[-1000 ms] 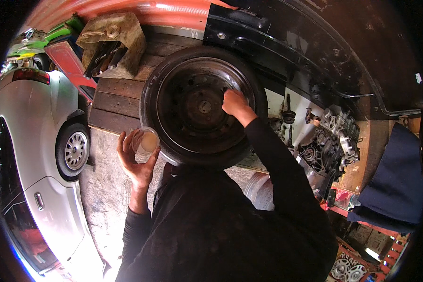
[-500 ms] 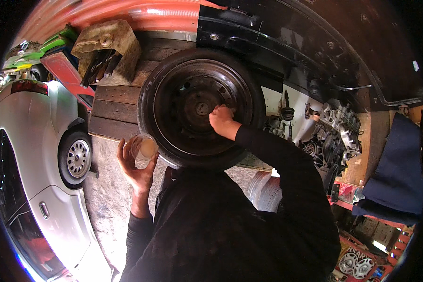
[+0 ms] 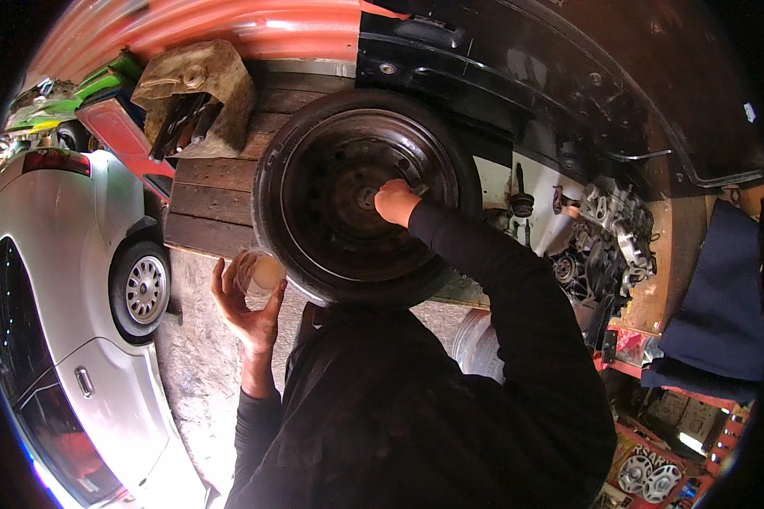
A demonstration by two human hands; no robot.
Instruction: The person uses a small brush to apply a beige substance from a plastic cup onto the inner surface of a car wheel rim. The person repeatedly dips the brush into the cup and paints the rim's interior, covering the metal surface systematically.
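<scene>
A wheel with a black tyre [image 3: 272, 204] and a dark, dirty steel rim lies flat in front of me on a bench of wooden boards. My right hand [image 3: 396, 202] is closed over the rim, just right of its hub centre. Something small shows by its knuckles, too indistinct to name. To the left of the tyre, my left hand [image 3: 250, 314] grips a clear plastic cup [image 3: 266, 271] with pale, cloudy contents, thumb on one side and fingers on the other.
A grimy cut-open container [image 3: 238, 93] with dark-handled tools stands at the bench's back left. An engine [image 3: 607, 246] and dark metal parts lie to the right, near a navy cloth [image 3: 713, 297]. A silver car [image 3: 85, 297] is parked at left. Below the engine side stands a translucent bucket [image 3: 477, 346].
My right hand has shifted slightly left and down across the rim toward the hub. The left hand still holds the cup in nearly the same place, tilted a little differently.
</scene>
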